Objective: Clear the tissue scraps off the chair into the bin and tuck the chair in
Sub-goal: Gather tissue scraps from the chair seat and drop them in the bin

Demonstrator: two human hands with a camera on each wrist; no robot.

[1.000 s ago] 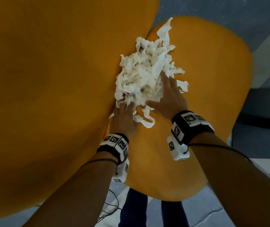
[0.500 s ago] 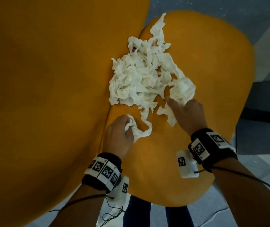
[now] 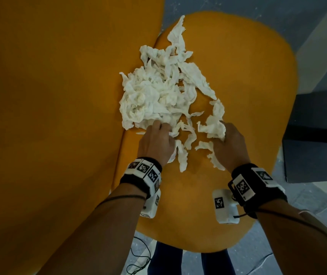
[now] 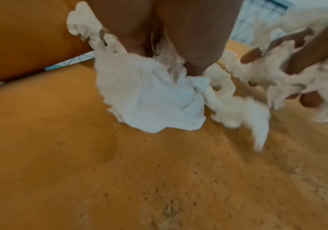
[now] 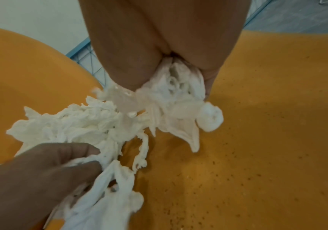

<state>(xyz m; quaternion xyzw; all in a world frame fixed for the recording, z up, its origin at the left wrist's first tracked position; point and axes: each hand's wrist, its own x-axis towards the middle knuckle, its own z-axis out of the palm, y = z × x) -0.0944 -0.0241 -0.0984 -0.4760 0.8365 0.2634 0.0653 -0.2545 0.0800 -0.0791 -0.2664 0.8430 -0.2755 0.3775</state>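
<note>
A loose heap of white tissue scraps (image 3: 158, 96) lies on the orange chair seat (image 3: 248, 80), against the chair's back (image 3: 49, 96) at the left. My left hand (image 3: 156, 138) grips scraps at the heap's near edge; its curled fingers (image 4: 194, 51) pinch the tissue scraps (image 4: 149, 96) in the left wrist view. My right hand (image 3: 228, 139) holds a bunch of scraps at the heap's right side. The right wrist view shows that wad of tissue scraps (image 5: 179, 80) squeezed between thumb and fingers. Loose strips (image 3: 184, 155) trail between both hands. No bin is in view.
A dark box-like object (image 3: 317, 135) stands on the floor just right of the seat. Grey floor (image 3: 238, 261) shows beyond the seat's near edge, with the person's dark trouser legs (image 3: 164, 259) below it.
Both hands have pulled back toward me from the heap and then closed on scraps. The left hand moved forward again to the heap's near edge; the heap is more spread out.
</note>
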